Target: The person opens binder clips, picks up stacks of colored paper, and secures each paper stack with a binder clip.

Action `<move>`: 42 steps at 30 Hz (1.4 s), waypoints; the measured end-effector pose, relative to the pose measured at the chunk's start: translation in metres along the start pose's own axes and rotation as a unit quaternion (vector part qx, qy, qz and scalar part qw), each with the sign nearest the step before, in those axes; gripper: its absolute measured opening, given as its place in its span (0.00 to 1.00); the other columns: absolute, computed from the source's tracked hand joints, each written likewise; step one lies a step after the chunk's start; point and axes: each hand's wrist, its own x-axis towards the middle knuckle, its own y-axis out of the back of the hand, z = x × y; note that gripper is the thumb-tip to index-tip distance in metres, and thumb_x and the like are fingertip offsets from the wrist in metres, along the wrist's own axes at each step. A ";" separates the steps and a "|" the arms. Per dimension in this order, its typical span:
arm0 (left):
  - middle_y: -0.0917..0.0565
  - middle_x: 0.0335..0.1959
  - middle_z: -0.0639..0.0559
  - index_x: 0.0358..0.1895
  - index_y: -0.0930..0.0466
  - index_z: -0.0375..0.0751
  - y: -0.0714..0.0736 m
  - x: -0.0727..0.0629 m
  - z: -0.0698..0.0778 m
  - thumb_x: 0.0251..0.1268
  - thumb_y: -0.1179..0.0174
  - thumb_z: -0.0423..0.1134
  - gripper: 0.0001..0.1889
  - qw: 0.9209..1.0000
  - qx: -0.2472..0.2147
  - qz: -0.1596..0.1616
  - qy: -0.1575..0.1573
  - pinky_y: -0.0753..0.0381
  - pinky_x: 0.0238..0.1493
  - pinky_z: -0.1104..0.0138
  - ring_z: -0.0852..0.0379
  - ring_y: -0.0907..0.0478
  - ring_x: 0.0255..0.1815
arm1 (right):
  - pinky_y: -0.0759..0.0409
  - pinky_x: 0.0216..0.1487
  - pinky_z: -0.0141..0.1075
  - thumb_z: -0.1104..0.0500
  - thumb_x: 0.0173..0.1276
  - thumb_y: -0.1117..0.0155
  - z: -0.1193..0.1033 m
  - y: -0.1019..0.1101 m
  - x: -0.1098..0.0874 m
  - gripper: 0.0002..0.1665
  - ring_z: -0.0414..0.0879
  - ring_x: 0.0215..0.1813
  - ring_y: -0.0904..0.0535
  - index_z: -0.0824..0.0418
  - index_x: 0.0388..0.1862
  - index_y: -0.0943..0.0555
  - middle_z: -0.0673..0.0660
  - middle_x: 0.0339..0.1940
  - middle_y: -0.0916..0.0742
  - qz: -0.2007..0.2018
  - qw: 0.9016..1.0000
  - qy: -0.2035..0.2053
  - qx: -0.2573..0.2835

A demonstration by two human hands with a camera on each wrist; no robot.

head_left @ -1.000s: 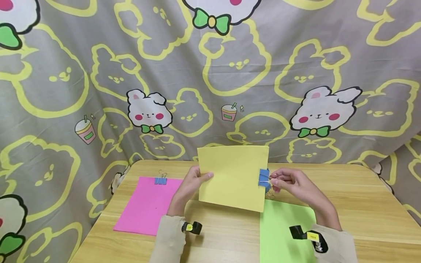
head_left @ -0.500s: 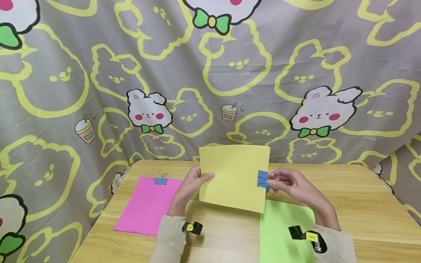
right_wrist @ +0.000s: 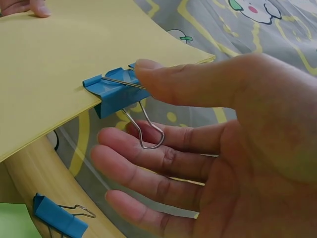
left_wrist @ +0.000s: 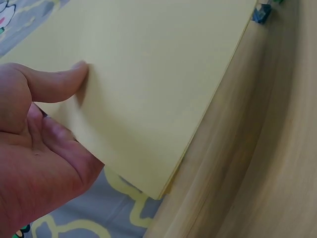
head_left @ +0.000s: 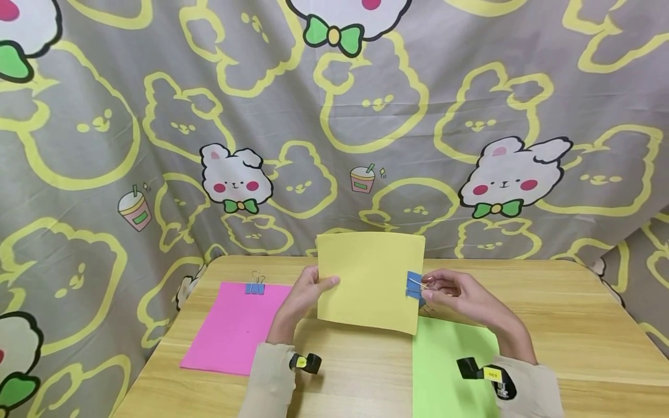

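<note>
A stack of yellow paper (head_left: 368,281) is held up above the table, tilted to face the head camera. At its left edge my left hand (head_left: 308,296) grips it, thumb (left_wrist: 59,82) on the front and fingers behind. A blue binder clip (right_wrist: 116,91) sits over the right edge of the stack. My right hand (head_left: 455,290) is at this clip, thumb (right_wrist: 168,82) on its upper wire handle and fingers beside the lower handle (right_wrist: 148,134). Past the stack's edge, a second blue binder clip (right_wrist: 59,218) lies on the table, partly hidden in the head view.
Pink paper (head_left: 235,331) with a blue binder clip (head_left: 254,288) on its top edge lies at the left of the wooden table (head_left: 575,325). Green paper (head_left: 455,371) lies below the right hand. A patterned grey curtain (head_left: 334,128) hangs behind.
The right hand and the clip have shifted slightly left, and the clip now sits further onto the yellow stack. The left hand keeps its grip, nearly still.
</note>
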 end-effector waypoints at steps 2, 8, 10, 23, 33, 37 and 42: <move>0.14 0.52 0.44 0.63 0.24 0.29 0.002 0.000 -0.002 0.77 0.44 0.32 0.17 1.000 -0.004 -0.002 0.004 0.28 0.64 0.57 0.57 0.21 0.51 | 0.18 0.52 0.34 0.54 0.74 0.32 -0.001 0.000 0.000 0.27 0.51 0.50 0.17 0.72 0.62 0.23 0.59 0.48 0.14 0.003 1.000 -0.004 -0.001; 0.13 0.49 0.44 0.61 0.23 0.29 0.007 0.000 -0.004 0.77 0.44 0.34 0.16 1.000 -0.014 0.005 0.016 0.24 0.61 0.58 0.55 0.18 0.50 | 0.17 0.52 0.35 0.52 0.73 0.31 -0.004 -0.002 -0.001 0.28 0.52 0.50 0.15 0.68 0.63 0.22 0.59 0.49 0.13 0.004 1.000 -0.017 0.006; 0.13 0.48 0.43 0.61 0.23 0.28 0.008 -0.001 -0.004 0.77 0.44 0.34 0.16 1.000 -0.017 0.008 0.016 0.23 0.59 0.59 0.55 0.18 0.48 | 0.17 0.52 0.35 0.51 0.73 0.31 -0.005 -0.002 0.000 0.28 0.52 0.51 0.15 0.67 0.64 0.21 0.59 0.50 0.12 0.006 1.000 -0.016 0.005; 0.18 0.28 0.54 0.53 0.18 0.36 0.045 -0.018 -0.002 0.69 0.33 0.34 0.13 1.000 -0.002 0.022 0.014 0.17 0.44 0.62 0.59 0.21 0.33 | 0.17 0.52 0.36 0.52 0.72 0.30 -0.011 -0.012 0.007 0.24 0.51 0.50 0.14 0.63 0.61 0.18 0.57 0.49 0.12 -0.008 1.000 0.006 0.020; 0.13 0.34 0.49 0.42 0.13 0.31 0.051 -0.030 0.019 0.66 0.34 0.27 0.05 0.984 0.121 -0.133 0.012 0.22 0.41 0.67 0.59 0.22 0.32 | 0.15 0.50 0.38 0.59 0.70 0.28 -0.015 -0.023 0.012 0.25 0.50 0.49 0.13 0.68 0.62 0.20 0.60 0.52 0.12 -0.058 0.996 0.046 0.053; 0.16 0.29 0.51 0.39 0.14 0.31 0.033 -0.028 0.029 0.67 0.36 0.26 0.03 0.973 0.164 -0.160 0.016 0.30 0.30 0.70 0.61 0.32 0.25 | 0.15 0.49 0.37 0.58 0.70 0.28 -0.021 -0.033 0.016 0.25 0.49 0.49 0.13 0.70 0.61 0.20 0.59 0.51 0.11 -0.069 0.995 0.053 0.040; 0.14 0.33 0.44 0.45 0.15 0.29 0.015 -0.021 0.033 0.72 0.40 0.27 0.06 0.971 0.152 -0.183 -0.005 0.28 0.30 0.70 0.61 0.32 0.24 | 0.16 0.49 0.35 0.55 0.70 0.27 -0.026 -0.046 0.021 0.27 0.48 0.48 0.14 0.69 0.61 0.20 0.56 0.47 0.11 -0.071 0.996 0.047 0.018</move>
